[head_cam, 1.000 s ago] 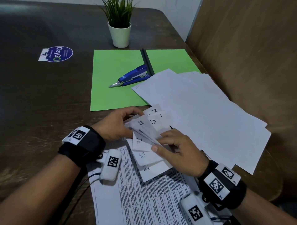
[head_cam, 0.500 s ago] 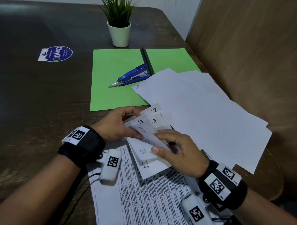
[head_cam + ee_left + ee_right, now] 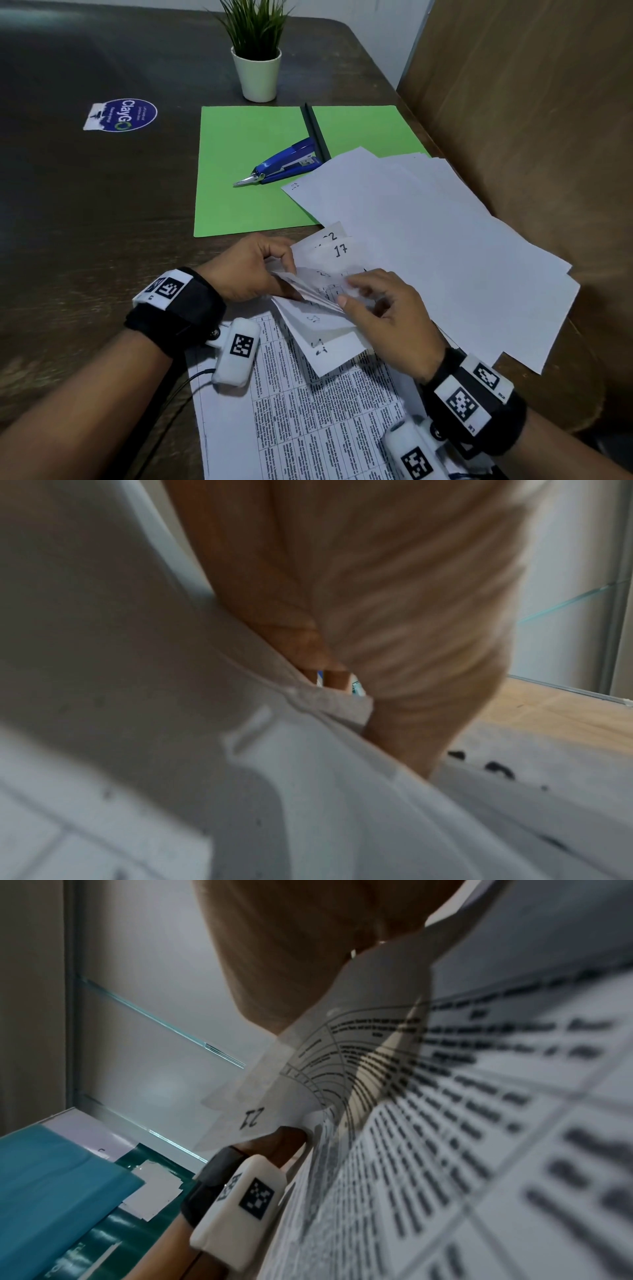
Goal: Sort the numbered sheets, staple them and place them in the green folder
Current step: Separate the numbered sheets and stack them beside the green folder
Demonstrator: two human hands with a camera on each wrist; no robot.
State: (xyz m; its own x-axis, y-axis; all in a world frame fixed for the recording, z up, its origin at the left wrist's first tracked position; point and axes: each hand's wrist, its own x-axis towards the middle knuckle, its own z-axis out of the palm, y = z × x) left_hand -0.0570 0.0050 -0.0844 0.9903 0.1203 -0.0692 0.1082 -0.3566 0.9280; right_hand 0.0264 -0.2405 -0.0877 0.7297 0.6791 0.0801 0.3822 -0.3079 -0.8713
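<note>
- Sheets (image 3: 329, 270): a fanned bunch at lower centre of the head view, corners lifted, held between both hands. Numbers "17" and a partly hidden "22" show on the upper corners; the right wrist view shows a "21" on one corner.
- Left hand (image 3: 250, 270): fingers curled, pinching the left edges of the fanned sheets.
- Right hand (image 3: 387, 318): thumb and fingers curled round the right side of the same sheets, lying over them.
- Loose pile (image 3: 445, 246): white sheets spread to the right of centre, overlapping the folder's lower right corner and reaching the table's right edge.
- Printed sheet (image 3: 308, 421): flat under both wrists at bottom centre.
- Folder (image 3: 246, 192): green, open flat, above the hands at upper centre; its left half is mostly bare.
- Stapler (image 3: 284, 164): blue, lying on the folder near its spine, well apart from the hands.
- Table (image 3: 85, 222): dark open surface across the left of the frame; a sticker (image 3: 120, 114) at upper left, a potted plant (image 3: 257, 51) at top centre.
</note>
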